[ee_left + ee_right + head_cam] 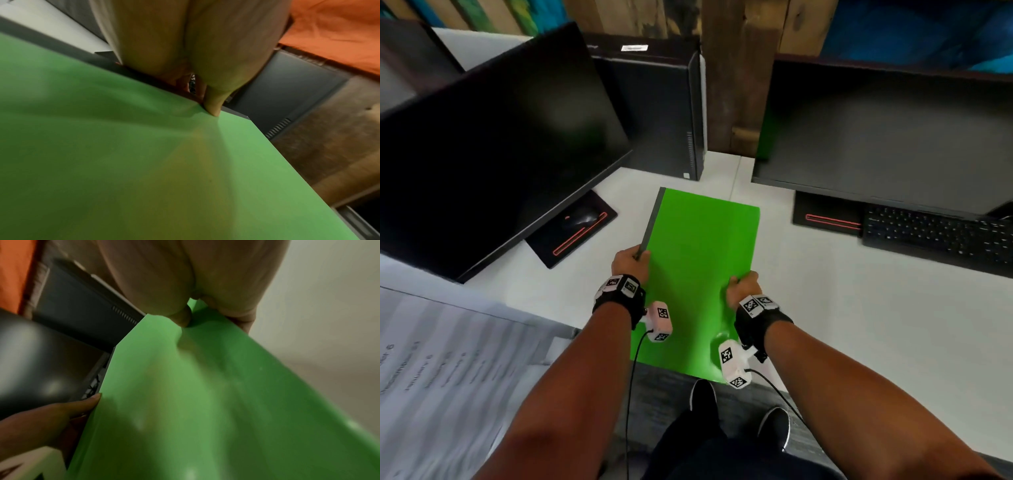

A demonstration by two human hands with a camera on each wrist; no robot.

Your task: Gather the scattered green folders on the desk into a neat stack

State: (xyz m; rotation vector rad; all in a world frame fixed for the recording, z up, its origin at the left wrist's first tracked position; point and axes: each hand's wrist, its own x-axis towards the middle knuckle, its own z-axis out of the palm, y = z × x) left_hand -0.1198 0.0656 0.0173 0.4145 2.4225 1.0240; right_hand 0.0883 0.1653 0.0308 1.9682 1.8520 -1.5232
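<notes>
A bright green folder (698, 270) with a dark spine on its left edge lies lengthwise over the white desk (859, 325), its near end past the desk's front edge. My left hand (629, 260) grips the spine edge, thumb on top (212, 107). My right hand (743, 286) pinches the right edge, thumb pressed on the cover (182, 319). The green cover (144, 162) fills both wrist views (205, 402). Whether it is one folder or a stack, I cannot tell. Another green piece (765, 137) shows behind the right monitor.
A black monitor (493, 150) stands at left with a mouse (582, 219) on its base. A PC tower (654, 113) is behind. Another monitor (887, 137) and keyboard (935, 236) sit at right. Printed paper (448, 370) hangs at lower left.
</notes>
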